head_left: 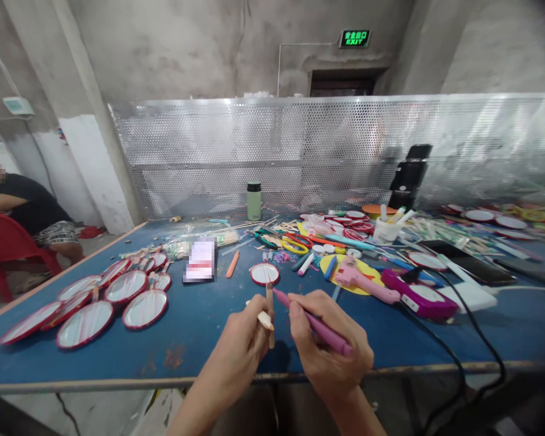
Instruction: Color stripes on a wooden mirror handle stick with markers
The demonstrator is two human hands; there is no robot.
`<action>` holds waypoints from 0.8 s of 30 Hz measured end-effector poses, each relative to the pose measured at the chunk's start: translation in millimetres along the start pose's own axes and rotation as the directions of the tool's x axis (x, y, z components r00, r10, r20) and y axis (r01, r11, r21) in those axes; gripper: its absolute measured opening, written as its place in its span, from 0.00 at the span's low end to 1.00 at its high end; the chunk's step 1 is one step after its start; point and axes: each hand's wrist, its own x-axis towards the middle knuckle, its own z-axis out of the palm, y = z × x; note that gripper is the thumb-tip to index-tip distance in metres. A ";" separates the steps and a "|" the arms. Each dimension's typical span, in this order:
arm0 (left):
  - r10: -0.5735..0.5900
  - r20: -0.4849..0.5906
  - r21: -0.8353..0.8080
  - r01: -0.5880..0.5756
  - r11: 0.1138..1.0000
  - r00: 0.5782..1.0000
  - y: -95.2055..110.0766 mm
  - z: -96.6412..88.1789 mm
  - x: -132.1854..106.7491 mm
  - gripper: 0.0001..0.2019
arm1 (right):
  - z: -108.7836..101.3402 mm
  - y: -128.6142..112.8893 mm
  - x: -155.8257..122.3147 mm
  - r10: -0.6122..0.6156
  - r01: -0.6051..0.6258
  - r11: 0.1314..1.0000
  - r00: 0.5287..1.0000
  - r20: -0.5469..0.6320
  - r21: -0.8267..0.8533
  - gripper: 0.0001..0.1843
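My left hand (245, 330) is closed around a flat wooden stick (269, 303), held upright below a small round white disc (264, 274) with a red rim. Tucked in the same fingers is a short white piece (264, 318) with an orange end, perhaps a marker. A purple-pink marker (322, 330) is gripped in my right hand (331, 345) like a pen. Its tip meets the stick, or comes very near it, just under the disc. An orange marker (232, 264) lies beyond my left hand.
At left lie several red-rimmed discs (85, 324) and a phone (200, 260). On the right are a pink glue gun (363, 280), a purple device (420, 293), a black cable (476, 321) and a white cup of markers (386, 231). A green bottle (254, 203) stands behind. One person (25, 200) sits far left.
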 end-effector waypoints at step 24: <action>0.005 0.004 -0.004 -0.005 1.000 1.000 -1.7 0.7 0.8 0.14 | -2.1 -3.1 2.4 -0.051 0.051 0.999 0.998 0.046 0.012 0.11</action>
